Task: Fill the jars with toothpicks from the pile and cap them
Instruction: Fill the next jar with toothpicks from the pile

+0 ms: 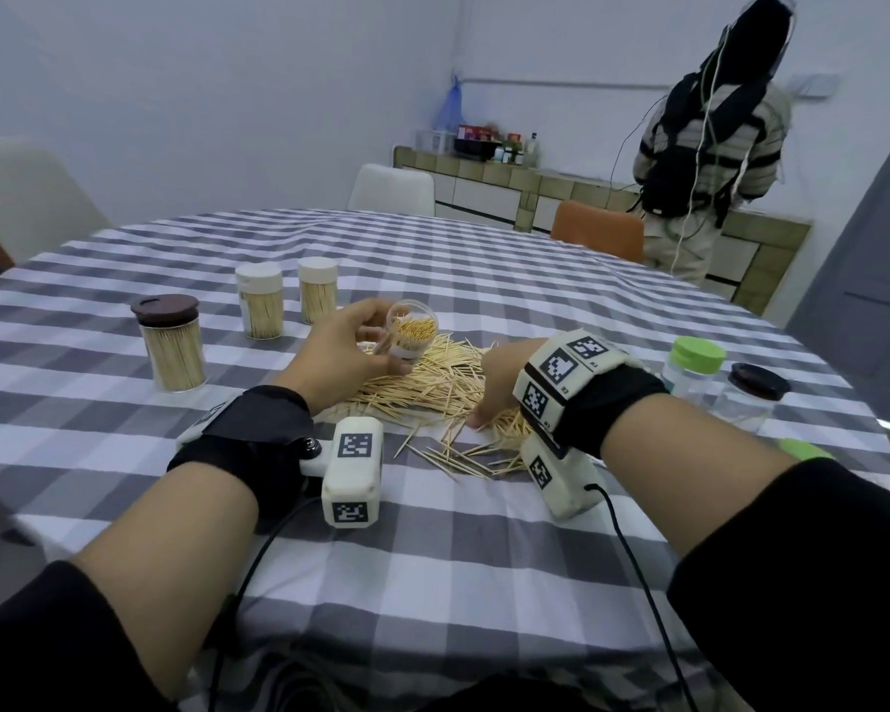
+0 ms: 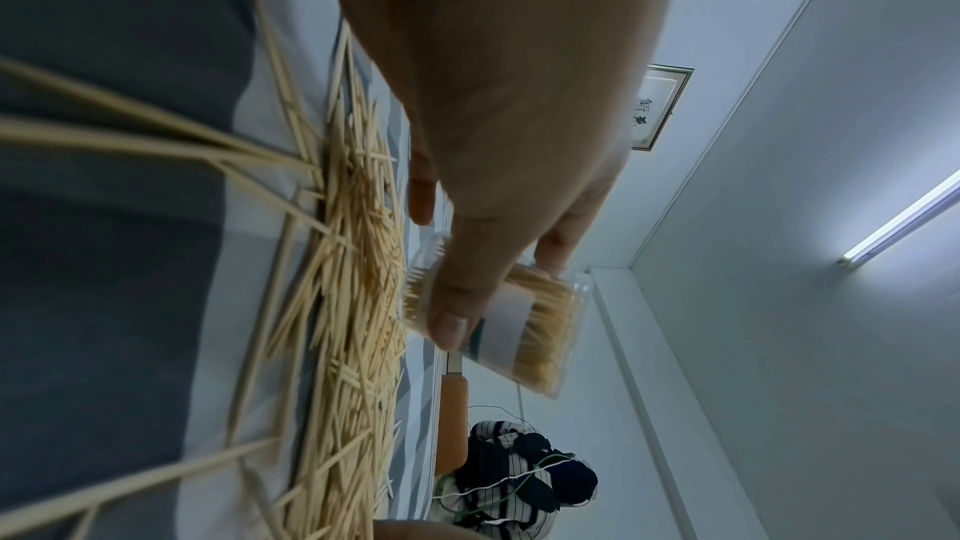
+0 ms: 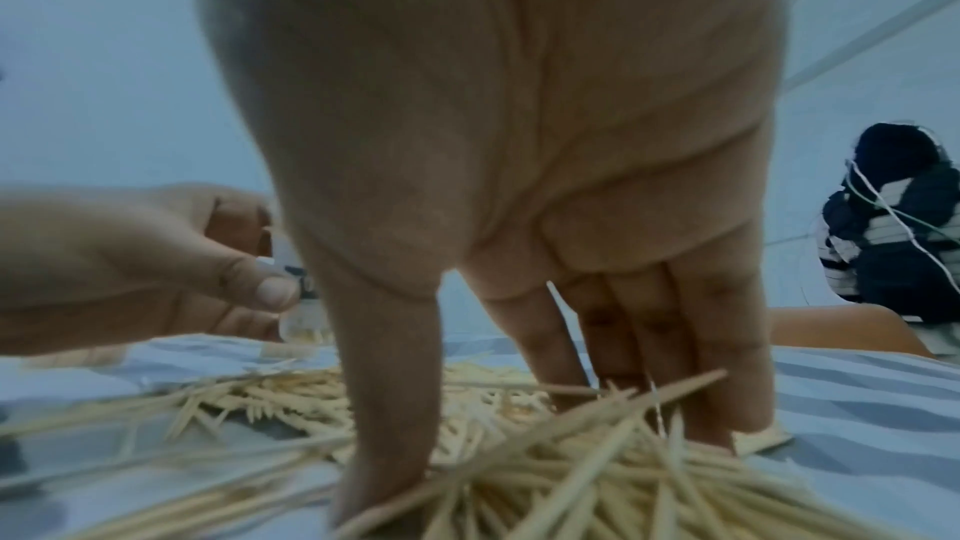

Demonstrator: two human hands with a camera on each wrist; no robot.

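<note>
My left hand (image 1: pixel 381 336) grips a small clear jar (image 1: pixel 412 334), uncapped and tilted, packed with toothpicks, just above the far side of the toothpick pile (image 1: pixel 432 382). The left wrist view shows the thumb and fingers of the left hand (image 2: pixel 499 261) wrapped around the jar (image 2: pixel 540 327) beside the pile (image 2: pixel 353 302). My right hand (image 1: pixel 484 413) reaches down into the near right part of the pile. Its fingers (image 3: pixel 701 384) and thumb are straight and spread, with their tips among the toothpicks (image 3: pixel 519 467). The left hand's jar (image 3: pixel 304 323) shows behind.
Three capped jars full of toothpicks stand at left: a brown-lidded one (image 1: pixel 173 346) and two white-lidded ones (image 1: pixel 259 300) (image 1: pixel 318 290). At right stand a green-lidded jar (image 1: pixel 692 370) and a dark-lidded jar (image 1: pixel 753 398), both nearly empty. A person (image 1: pixel 705 146) stands by the far counter.
</note>
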